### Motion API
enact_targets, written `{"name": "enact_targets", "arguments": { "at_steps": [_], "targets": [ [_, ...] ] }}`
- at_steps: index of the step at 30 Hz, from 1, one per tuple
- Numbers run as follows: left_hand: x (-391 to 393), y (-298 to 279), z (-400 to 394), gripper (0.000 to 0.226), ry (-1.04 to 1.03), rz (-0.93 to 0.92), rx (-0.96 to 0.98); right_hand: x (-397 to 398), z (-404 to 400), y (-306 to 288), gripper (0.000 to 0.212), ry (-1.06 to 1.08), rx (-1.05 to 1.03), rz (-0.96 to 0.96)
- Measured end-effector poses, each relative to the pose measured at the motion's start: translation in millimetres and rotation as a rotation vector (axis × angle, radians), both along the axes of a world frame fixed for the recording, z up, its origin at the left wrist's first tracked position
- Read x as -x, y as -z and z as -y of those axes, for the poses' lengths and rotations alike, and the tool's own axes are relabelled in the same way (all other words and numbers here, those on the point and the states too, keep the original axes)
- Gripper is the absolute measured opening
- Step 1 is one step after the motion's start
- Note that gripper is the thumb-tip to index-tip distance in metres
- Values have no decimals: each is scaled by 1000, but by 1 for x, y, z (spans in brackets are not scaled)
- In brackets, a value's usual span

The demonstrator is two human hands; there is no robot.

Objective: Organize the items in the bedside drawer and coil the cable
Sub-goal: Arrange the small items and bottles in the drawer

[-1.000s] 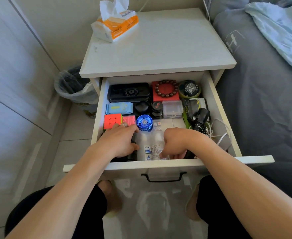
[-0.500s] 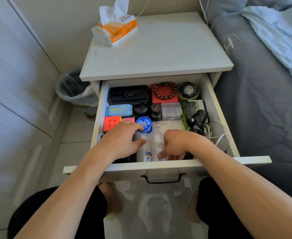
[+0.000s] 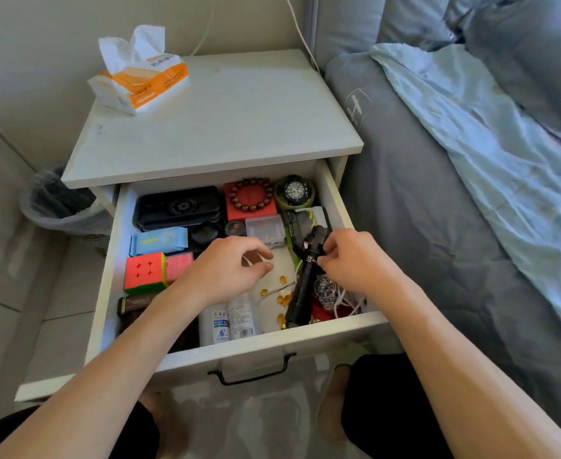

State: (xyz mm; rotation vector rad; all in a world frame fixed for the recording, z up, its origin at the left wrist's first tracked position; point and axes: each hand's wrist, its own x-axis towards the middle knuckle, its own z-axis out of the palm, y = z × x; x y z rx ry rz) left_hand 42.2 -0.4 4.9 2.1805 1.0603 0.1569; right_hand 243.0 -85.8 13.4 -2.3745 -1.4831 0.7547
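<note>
Bedside drawer sits open mid-frame. White cable, lower right, looks light and floppy; grab a loop. Left hand loosely curled, empty; right hand pinches the black flashlight.

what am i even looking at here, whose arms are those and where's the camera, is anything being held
There is no machine here. A person wears a camera on their head, so the one view looks forward and down along their own bare arms. They are crouched at a bedside table with its drawer pulled open, beside a bed.

The drawer holds many small things: a black case, a bead bracelet on a red box, a watch, a colour cube, small white bottles, a black flashlight and a tangle of white cable near the front right corner. A tissue pack sits on the tabletop.

The right hand has curled fingers pinching at the flashlight. The left hand hovers with curled fingers; whether it holds anything is unclear.
</note>
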Motion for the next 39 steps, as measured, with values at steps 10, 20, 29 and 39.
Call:
{"name": "enact_targets", "arguments": {
  "at_steps": [10, 20, 29, 39],
  "targets": [
    [-3, 14, 1, 7, -17, -1, 85, 5, -40, 21, 24, 153, 126, -85],
    [-1, 13, 5, 7, -47, 73, 154, 8, -46, 30, 25, 212, 149, -208],
    [-6, 15, 11, 13, -17, -30, 50, 12, -60, 27, 56, 174, 45, -97],
    [-1, 16, 0, 5, -155, 176, 42, 9, -50, -2, 32, 293, -171, -512]
  ]
}}
